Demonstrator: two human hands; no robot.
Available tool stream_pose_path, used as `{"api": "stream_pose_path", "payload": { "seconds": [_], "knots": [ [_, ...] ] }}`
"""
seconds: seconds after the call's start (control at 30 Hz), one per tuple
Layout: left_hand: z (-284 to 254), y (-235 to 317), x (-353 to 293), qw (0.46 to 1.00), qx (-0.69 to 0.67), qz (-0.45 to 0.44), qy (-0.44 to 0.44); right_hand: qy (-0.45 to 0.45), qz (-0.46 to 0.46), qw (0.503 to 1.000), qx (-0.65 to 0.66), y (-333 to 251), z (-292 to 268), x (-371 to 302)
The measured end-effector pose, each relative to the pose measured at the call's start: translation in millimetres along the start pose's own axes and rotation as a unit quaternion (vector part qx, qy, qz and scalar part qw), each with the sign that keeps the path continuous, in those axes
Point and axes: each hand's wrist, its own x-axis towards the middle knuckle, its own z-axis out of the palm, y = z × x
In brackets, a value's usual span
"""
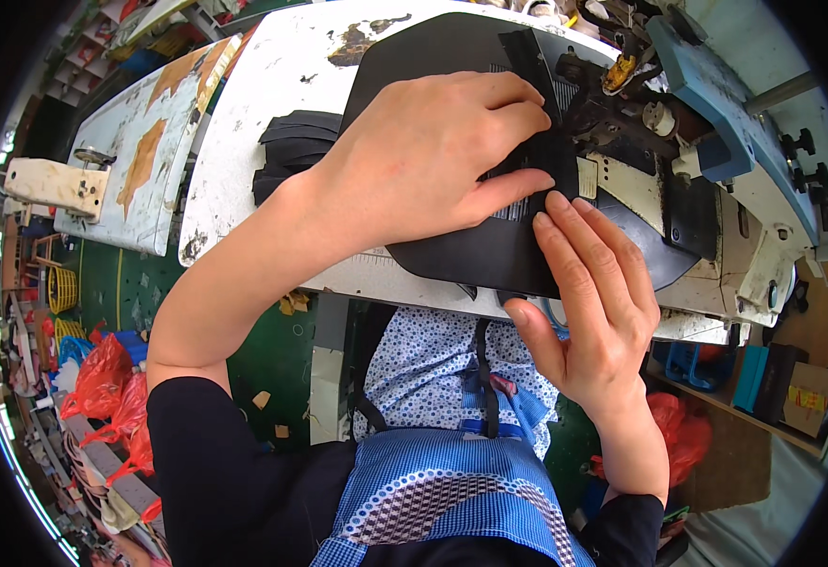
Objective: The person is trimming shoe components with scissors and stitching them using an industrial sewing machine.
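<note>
Sewing machine crowds black panel at right, black strips at left. Panel on worktop near front edge; bare surface farther left. Left hand, right hand spread on panel.

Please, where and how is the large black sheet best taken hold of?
Probably by the left part of the near edge of the black sheet, coming from the person's side, thumb under and fingers on top. The sheet is broad and flat, and that edge is uncovered, while the left hand lies across its middle and the right hand's fingers lie farther right.
</note>
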Motion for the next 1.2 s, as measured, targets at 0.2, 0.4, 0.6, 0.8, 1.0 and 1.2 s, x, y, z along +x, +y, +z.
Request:
{"api": "stream_pose_path", "payload": {
  "seconds": [0.2,0.4,0.6,0.8,1.0,1.2],
  "knots": [
    [0,-11,6,1.0,0.014,0.016,0.01,-0.003,0.0,1.0,-0.022,0,5,6],
    [2,-18,12,0.997,-0.02,0.076,0.018,-0.028,0.023,0.999,-0.016,-1,8,8],
    [-3,-26,18,0.991,-0.093,0.094,-0.002,-0.036,0.033,0.999,-0.014,-1,4,10],
    [-1,-35,18,0.992,-0.089,0.093,0.003,-0.082,0.037,0.996,-0.018,-7,1,16],
    [1,-41,20,0.992,-0.068,0.103,0.006,-0.076,0.055,0.995,-0.017,-10,3,18],
    [2,-50,24,0.983,-0.146,0.113,-0.009,-0.067,0.069,0.995,-0.008,-13,4,21]
  ]
}}
